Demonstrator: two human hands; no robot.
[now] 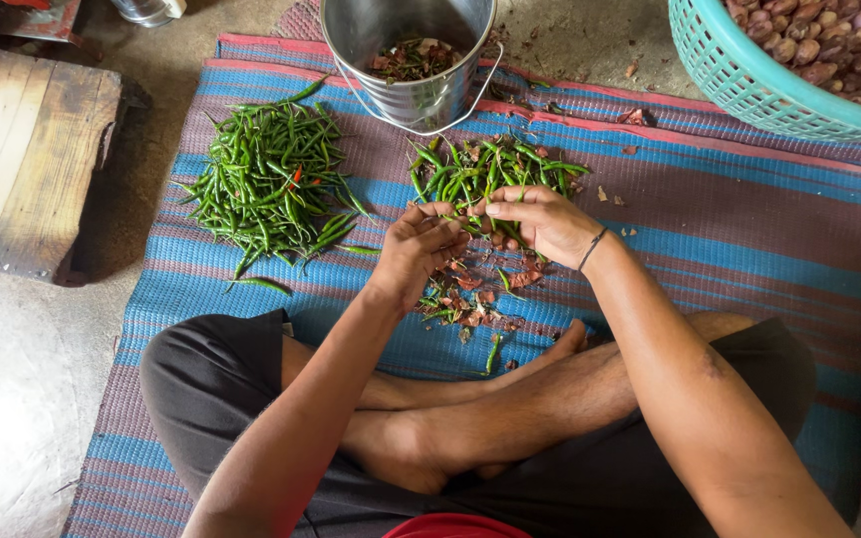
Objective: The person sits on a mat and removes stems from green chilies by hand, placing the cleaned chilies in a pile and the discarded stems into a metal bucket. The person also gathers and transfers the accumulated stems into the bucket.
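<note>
Sitting cross-legged on the striped mat (749, 229), you have both hands together just past your shins, near the middle of the head view. Your left hand (416, 249) is curled, its fingers bent in narrow around a small green chili; the chili's stem end barely shows between the fingertips, so how firmly you grip it cannot be told. Your right hand (540, 221) lies at 3 o'clock of the left, touching it, with the thumb and forefinger pinched on the same spot and a dark band on the wrist.

Straight ahead at 12 o'clock of your hands lies the small chili pile (495, 169), loose and spread, its near edge touching your fingertips. The large chili pile (276, 179) sits at 10 o'clock, well apart from the small one, with one red chili among the green. Beneath your hands, toward 6 o'clock, scraps (465, 299) of stem and reddish skin lie scattered on the mat.

Farther out at 12 o'clock stands a metal bucket (411, 95) with dark trimmings inside. At 2 o'clock, the corner holds a teal basket (739, 80) of shallots (829, 40). A wooden stool (27, 159) rests at 9 o'clock, off the mat.
</note>
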